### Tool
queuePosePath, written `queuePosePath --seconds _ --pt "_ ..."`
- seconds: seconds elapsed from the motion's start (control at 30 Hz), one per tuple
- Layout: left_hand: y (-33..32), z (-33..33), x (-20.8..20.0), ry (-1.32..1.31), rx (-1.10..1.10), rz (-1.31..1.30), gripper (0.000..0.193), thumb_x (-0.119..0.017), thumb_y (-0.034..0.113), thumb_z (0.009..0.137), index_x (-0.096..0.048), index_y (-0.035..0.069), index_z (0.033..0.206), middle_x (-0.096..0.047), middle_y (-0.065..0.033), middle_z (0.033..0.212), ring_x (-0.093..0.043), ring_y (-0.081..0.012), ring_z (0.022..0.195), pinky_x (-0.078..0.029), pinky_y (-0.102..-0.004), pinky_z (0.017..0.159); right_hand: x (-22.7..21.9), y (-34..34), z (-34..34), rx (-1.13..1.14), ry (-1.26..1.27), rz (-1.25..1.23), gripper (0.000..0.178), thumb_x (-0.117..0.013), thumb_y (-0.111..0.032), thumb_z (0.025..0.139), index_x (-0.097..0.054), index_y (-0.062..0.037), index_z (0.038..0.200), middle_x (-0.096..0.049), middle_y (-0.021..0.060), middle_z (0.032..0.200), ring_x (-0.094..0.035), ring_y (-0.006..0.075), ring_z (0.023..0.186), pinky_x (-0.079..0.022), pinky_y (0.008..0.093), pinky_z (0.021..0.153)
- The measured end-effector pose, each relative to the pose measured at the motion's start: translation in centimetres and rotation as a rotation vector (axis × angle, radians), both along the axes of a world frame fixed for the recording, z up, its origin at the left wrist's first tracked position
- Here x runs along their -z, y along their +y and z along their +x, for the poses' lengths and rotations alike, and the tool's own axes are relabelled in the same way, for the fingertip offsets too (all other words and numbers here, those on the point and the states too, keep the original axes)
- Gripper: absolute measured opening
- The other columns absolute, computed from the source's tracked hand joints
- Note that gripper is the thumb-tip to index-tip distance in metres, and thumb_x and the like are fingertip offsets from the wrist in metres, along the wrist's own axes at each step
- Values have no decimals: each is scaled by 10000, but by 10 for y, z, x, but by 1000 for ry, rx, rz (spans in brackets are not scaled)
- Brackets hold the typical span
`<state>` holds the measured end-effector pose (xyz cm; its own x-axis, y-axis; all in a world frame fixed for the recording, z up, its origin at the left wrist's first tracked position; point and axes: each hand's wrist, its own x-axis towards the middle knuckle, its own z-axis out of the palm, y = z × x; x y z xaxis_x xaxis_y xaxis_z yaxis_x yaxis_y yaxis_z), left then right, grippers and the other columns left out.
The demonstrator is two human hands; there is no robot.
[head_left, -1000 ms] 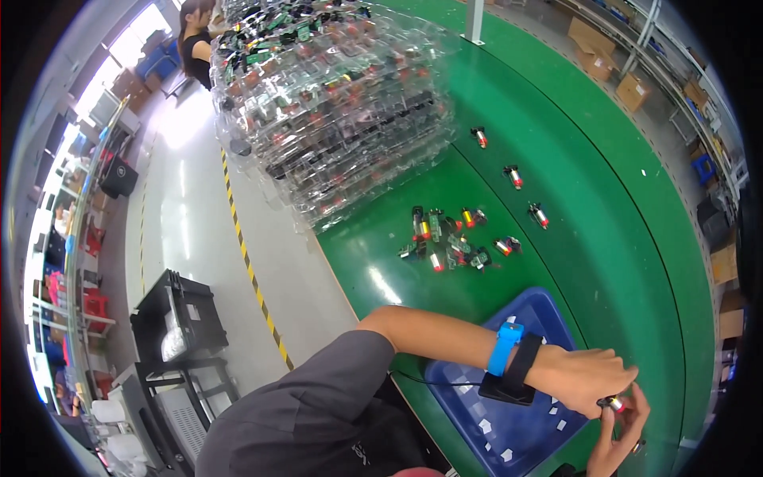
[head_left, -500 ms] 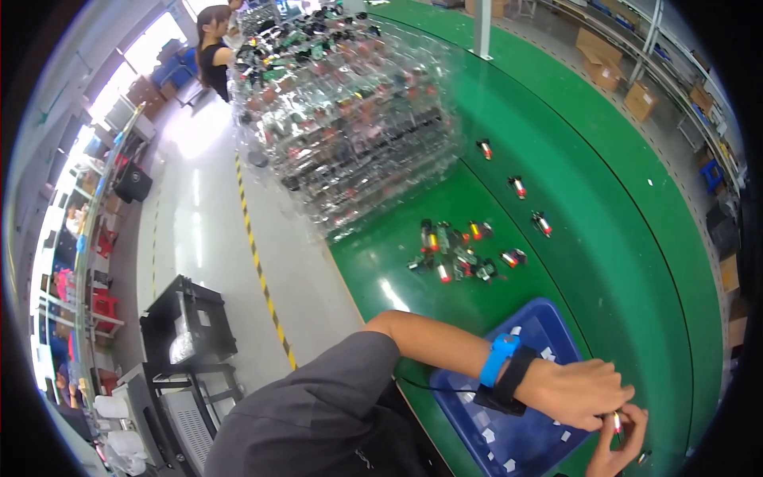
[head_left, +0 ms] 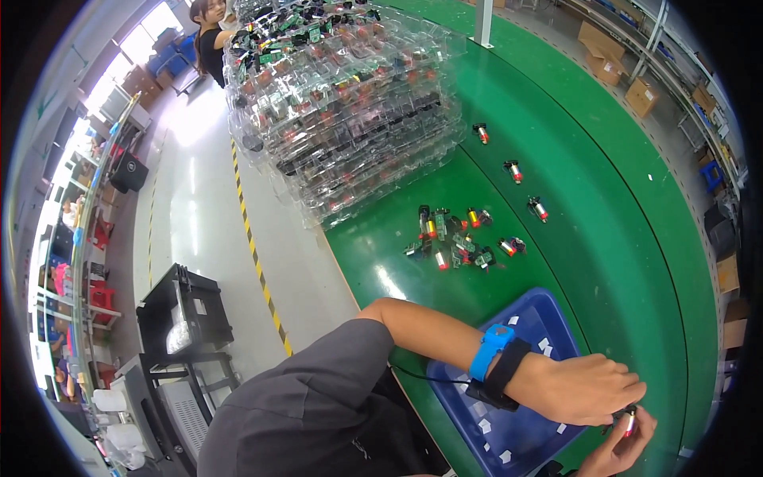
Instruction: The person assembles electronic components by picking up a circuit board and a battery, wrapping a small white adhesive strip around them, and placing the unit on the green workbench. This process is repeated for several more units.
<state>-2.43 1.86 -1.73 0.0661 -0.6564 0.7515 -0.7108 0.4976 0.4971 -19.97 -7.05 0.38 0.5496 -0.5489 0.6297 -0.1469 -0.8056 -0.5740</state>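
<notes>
Head view, places given from the blue tray [head_left: 520,436]. Held: one small motor [head_left: 630,423], silver with a red end, just right of the tray. Right hand [head_left: 623,448]: thumb and fingers pinching the motor, presumably to steady so small a piece. Left hand [head_left: 576,391]: back upward, fingers bent toward the motor; fingertips hidden, so cannot tell whether they grip. Blue wristband [head_left: 492,351]: on the left arm, above the tray. White scraps [head_left: 505,457]: scattered inside the tray, whose raised rim likely contains them. Heap of motors [head_left: 442,260]: on the green worktop [head_left: 620,270] beyond the tray, perhaps for easy reach. Three spaced motors [head_left: 515,172]: farther beyond the tray. Clear plastic trays [head_left: 358,151]: stacked farthest beyond and left of it, apparently to save room.
</notes>
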Motion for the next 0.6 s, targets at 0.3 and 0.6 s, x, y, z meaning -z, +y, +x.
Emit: queuePosePath --seconds 0.3,0.6 --pt "6 11 -12 72 221 225 375 -708 204 849 -458 -58 945 -560 -144 718 -603 -333 598 -427 -396 481 -27 12 2 -80 317 14 232 -534 -84 1009 -614 58 1175 -614 191 1076 -618 285 977 -508 366 853" --pt "13 11 -8 23 151 320 347 -682 209 878 -474 -52 973 -568 -144 711 -592 -327 557 -385 -401 448 -39 17 3 -163 481 117 238 -503 -65 1020 -614 49 1196 -606 163 1046 -610 276 950 -503 360 859"
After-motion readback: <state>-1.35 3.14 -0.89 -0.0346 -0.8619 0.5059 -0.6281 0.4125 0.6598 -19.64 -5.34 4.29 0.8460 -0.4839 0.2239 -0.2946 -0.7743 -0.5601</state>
